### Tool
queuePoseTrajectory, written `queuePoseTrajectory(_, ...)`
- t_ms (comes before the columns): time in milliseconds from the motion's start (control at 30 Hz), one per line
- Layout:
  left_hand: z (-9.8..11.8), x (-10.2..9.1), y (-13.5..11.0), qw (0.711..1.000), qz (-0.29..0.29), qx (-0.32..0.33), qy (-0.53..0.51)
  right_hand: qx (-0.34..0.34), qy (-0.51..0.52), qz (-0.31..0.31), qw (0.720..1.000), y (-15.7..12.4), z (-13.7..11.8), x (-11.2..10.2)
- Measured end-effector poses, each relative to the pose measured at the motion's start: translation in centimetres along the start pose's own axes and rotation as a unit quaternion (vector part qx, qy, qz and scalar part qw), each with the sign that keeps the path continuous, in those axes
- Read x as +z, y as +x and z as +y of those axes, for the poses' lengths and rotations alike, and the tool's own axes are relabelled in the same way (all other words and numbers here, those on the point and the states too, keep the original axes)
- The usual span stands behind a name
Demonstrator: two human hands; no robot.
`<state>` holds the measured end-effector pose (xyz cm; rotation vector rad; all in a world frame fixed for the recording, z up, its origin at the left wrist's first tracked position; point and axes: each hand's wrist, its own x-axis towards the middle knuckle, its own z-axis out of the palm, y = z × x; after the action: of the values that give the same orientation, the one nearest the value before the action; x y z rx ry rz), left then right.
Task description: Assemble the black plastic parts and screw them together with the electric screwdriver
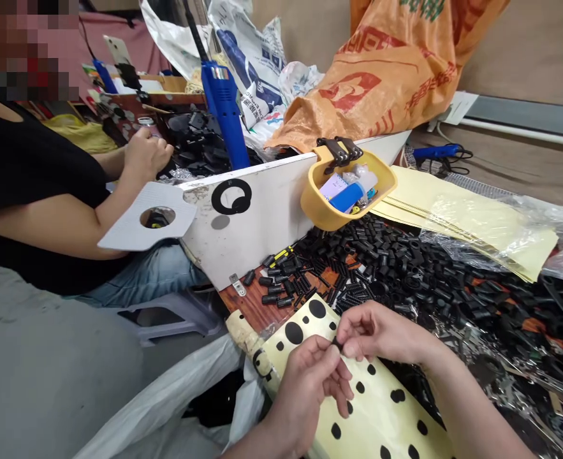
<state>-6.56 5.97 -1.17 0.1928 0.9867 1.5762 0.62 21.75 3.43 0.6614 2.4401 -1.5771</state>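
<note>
My right hand (377, 331) pinches a small black rubber piece (337, 345) between its thumb and forefinger. My left hand (307, 390) comes up from below, its fingertips pressed against the same piece. Under both hands lies a pale yellow backing sheet (386, 408) dotted with black round pads of mixed sizes. The sheet's lower end runs out of view, and my left hand covers part of it.
Black rubber parts (381, 268) lie heaped across a wood-grain board (247, 309). Behind them stand a white divider board (262, 217) and a yellow caddy (348, 191). Yellow sheets (467, 217) lie at right. A seated co-worker's hand (147, 153) works at left, beside a blue hot-air gun (221, 102).
</note>
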Motion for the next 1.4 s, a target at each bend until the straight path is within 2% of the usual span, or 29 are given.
queuePoseTrajectory(100,-0.8,0.0,-0.1,0.998,-0.005,-0.005,0.056,0.006,-0.091,0.111,0.99,2.9,1.0,-0.9)
queuePoseTrajectory(167,-1.4,0.0,-0.2,0.992,-0.016,-0.013,0.124,0.007,-0.165,0.186,0.968,4.8,1.7,-1.5)
queuePoseTrajectory(200,-1.8,0.0,-0.2,0.988,-0.016,-0.013,0.155,0.005,-0.199,0.206,0.958,5.6,1.9,-1.7)
queuePoseTrajectory(333,-2.7,-0.2,-0.5,0.975,-0.014,0.003,0.221,0.0,-0.292,0.211,0.933,6.9,2.2,-1.9)
queuePoseTrajectory(500,-1.8,-0.3,-0.8,0.977,-0.039,-0.001,0.208,0.011,-0.307,0.247,0.919,5.3,1.9,-2.0)
queuePoseTrajectory(600,-0.7,-0.3,-0.7,0.988,-0.052,0.0,0.148,0.02,-0.275,0.316,0.908,2.2,1.6,-2.0)
queuePoseTrajectory(700,-0.1,-0.1,-0.8,0.992,-0.074,0.003,0.102,0.021,-0.224,0.36,0.905,-3.0,0.7,-0.7)
queuePoseTrajectory(767,0.2,0.3,-1.0,0.991,-0.103,0.0,0.087,-0.001,-0.186,0.354,0.917,-6.8,-0.1,1.2)
queuePoseTrajectory(833,0.2,0.8,-1.5,0.988,-0.127,-0.006,0.088,-0.081,-0.111,0.337,0.932,-9.9,-0.7,3.6)
queuePoseTrajectory(900,0.1,1.6,-1.9,0.983,-0.14,-0.016,0.114,-0.126,-0.113,0.375,0.912,-11.9,-1.0,6.1)
queuePoseTrajectory(1033,-0.2,3.2,-3.0,0.969,-0.148,-0.031,0.196,-0.124,-0.149,0.49,0.85,-13.5,-0.5,9.9)
queuePoseTrajectory(1133,-0.4,4.2,-3.8,0.96,-0.164,-0.005,0.227,-0.082,-0.048,0.537,0.838,-14.2,0.1,11.5)
queuePoseTrajectory(1200,-0.7,4.5,-4.2,0.95,-0.18,0.019,0.254,-0.025,0.091,0.544,0.834,-14.7,0.5,12.0)
queuePoseTrajectory(1300,-1.3,4.6,-4.6,0.924,-0.204,0.06,0.317,0.032,0.274,0.517,0.81,-15.4,1.2,12.4)
queuePoseTrajectory(1400,-1.7,4.7,-5.0,0.905,-0.215,0.079,0.36,0.016,0.32,0.505,0.802,-16.1,1.4,12.7)
